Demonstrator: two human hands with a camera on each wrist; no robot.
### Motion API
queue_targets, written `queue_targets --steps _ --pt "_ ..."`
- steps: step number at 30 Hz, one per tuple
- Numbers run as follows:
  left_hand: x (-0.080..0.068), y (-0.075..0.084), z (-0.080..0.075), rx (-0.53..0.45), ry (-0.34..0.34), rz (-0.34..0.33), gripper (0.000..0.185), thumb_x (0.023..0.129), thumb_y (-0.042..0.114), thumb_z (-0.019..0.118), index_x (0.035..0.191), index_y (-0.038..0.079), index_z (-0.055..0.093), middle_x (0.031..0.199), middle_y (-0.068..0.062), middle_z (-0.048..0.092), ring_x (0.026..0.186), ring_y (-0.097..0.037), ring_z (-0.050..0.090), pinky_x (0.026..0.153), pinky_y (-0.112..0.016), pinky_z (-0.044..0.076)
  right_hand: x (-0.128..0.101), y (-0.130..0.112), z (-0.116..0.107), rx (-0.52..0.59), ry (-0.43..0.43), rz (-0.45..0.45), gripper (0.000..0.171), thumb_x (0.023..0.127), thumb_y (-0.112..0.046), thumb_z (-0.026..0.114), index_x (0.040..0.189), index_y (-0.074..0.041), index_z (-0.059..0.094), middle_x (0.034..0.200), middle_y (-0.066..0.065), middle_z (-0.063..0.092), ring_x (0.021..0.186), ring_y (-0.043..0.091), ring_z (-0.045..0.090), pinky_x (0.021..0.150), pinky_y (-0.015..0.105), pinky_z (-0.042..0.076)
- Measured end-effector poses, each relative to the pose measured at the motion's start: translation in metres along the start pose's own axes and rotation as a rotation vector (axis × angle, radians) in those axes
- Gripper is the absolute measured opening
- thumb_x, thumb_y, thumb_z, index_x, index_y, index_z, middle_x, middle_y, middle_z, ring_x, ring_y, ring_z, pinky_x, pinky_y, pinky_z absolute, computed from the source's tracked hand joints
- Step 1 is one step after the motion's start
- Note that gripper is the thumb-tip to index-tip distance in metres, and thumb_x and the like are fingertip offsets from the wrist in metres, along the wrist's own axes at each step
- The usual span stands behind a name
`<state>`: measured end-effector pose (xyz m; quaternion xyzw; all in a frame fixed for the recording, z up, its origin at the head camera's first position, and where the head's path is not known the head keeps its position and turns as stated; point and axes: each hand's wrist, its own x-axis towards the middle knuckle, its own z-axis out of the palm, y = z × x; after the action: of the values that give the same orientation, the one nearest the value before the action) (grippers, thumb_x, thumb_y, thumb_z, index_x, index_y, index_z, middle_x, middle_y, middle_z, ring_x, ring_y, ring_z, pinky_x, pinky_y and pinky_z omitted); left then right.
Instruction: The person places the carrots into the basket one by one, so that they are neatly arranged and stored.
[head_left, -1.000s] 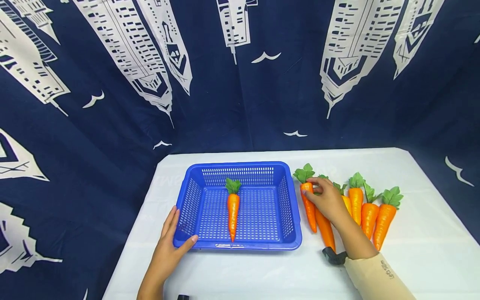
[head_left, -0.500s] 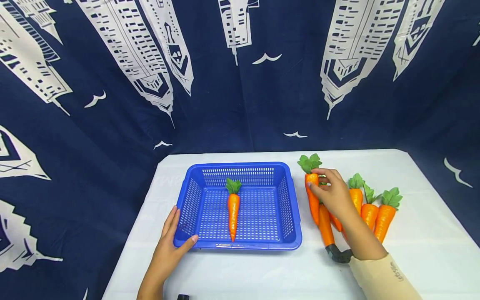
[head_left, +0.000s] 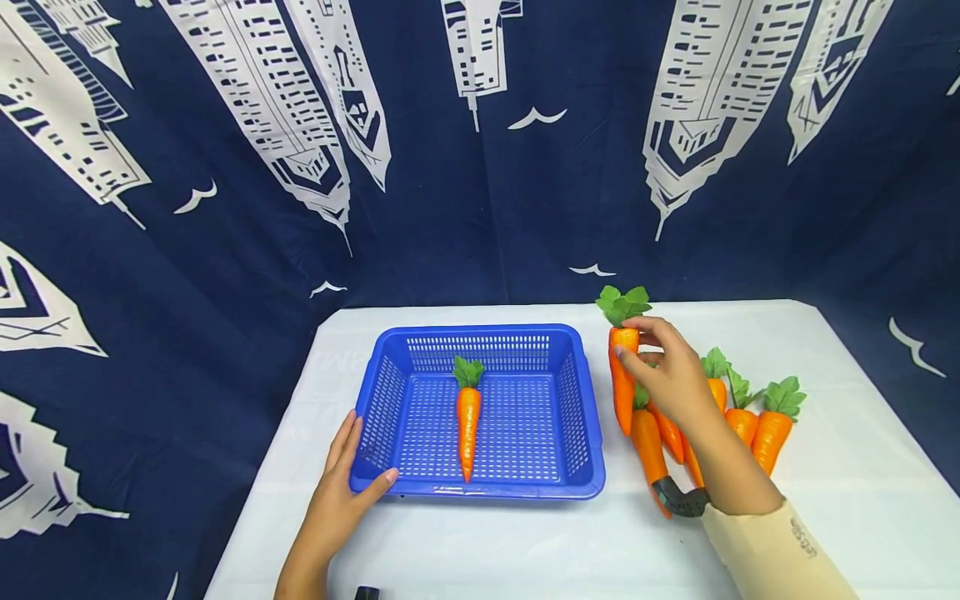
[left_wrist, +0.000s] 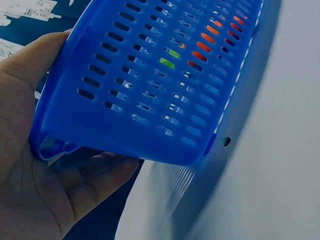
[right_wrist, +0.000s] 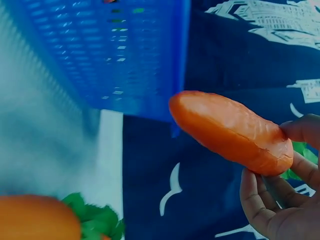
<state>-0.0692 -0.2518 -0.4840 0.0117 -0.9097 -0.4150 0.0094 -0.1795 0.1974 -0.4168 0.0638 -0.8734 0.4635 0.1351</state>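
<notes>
A pinched carrot [head_left: 624, 367] hung just beside the right wall of the blue basket [head_left: 517, 492].
The right hand [head_left: 670, 375] held it near its leafy top, thumb and fingertips on either side of the body, and it looked raised off the white table [head_left: 540, 550], tip toward the person. The step in hand appeared to be a pick-up; carrying it over the rim would call for a steady pinch and some height. Inside the basket lay one carrot, the basket carrot [head_left: 468, 425], leaves away from the person. The left hand [head_left: 335, 500] gripped the near left corner, thumb over the rim, fingers along the outer side. More carrots [head_left: 769, 437] lay to the right, partly hidden by the right arm; how many, the views did not settle.
</notes>
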Motion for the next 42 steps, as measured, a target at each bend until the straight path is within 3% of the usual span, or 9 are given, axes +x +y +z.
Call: queue_targets --steps 12,23,26,31,35,42 --pt "0.003 -0.002 0.001 0.002 -0.005 -0.027 0.097 0.090 0.045 0.074 0.164 0.025 0.014 0.171 0.014 0.000 0.159 -0.038 0.007 0.117 -0.074 0.017 0.013 -0.037 0.007 0.067 -0.039 -0.047 0.037 0.098 -0.024 0.067 0.133 -0.011 0.062 0.128 0.014 0.057 0.120 0.032 0.060 0.085 -0.002 0.044" --pt "0.003 -0.003 0.001 -0.004 -0.003 -0.036 0.097 0.091 0.045 0.074 0.164 0.024 0.014 0.171 0.013 0.000 0.158 -0.040 0.008 0.116 -0.076 0.016 0.021 -0.056 0.030 0.135 -0.089 -0.069 0.035 0.099 -0.023 0.066 0.132 -0.013 0.063 0.127 0.013 0.058 0.121 0.032 0.062 0.086 0.002 0.046" --pt "0.003 -0.003 0.000 -0.002 0.003 -0.036 0.096 0.090 0.045 0.074 0.164 0.025 0.015 0.171 0.013 0.000 0.158 -0.040 0.009 0.116 -0.076 0.016 0.023 -0.060 0.041 0.149 -0.105 -0.092 0.034 0.098 -0.022 0.067 0.130 -0.012 0.063 0.126 0.012 0.061 0.119 0.030 0.063 0.090 0.013 0.054" --pt "0.002 -0.003 0.000 0.000 0.004 -0.030 0.096 0.090 0.045 0.074 0.164 0.024 0.016 0.171 0.012 0.001 0.158 -0.041 0.010 0.116 -0.076 0.017 0.027 -0.067 0.058 0.157 -0.133 -0.114 0.031 0.097 -0.018 0.068 0.128 -0.012 0.063 0.123 0.011 0.061 0.117 0.029 0.063 0.096 0.045 0.059" --pt "0.003 -0.004 0.001 -0.002 0.009 -0.017 0.096 0.090 0.045 0.074 0.164 0.022 0.017 0.171 0.011 0.002 0.158 -0.040 0.010 0.116 -0.076 0.017 0.032 -0.069 0.071 0.163 -0.165 -0.116 0.031 0.098 -0.016 0.067 0.128 -0.013 0.064 0.122 0.012 0.061 0.117 0.031 0.063 0.097 0.049 0.057" --pt "0.002 -0.005 0.001 0.005 0.005 -0.021 0.096 0.091 0.047 0.073 0.164 0.024 0.016 0.171 0.012 0.002 0.157 -0.042 0.011 0.115 -0.076 0.018 0.040 -0.066 0.096 0.197 -0.241 -0.118 0.032 0.097 -0.014 0.067 0.129 -0.013 0.068 0.124 0.014 0.062 0.113 0.031 0.064 0.094 0.046 0.059"
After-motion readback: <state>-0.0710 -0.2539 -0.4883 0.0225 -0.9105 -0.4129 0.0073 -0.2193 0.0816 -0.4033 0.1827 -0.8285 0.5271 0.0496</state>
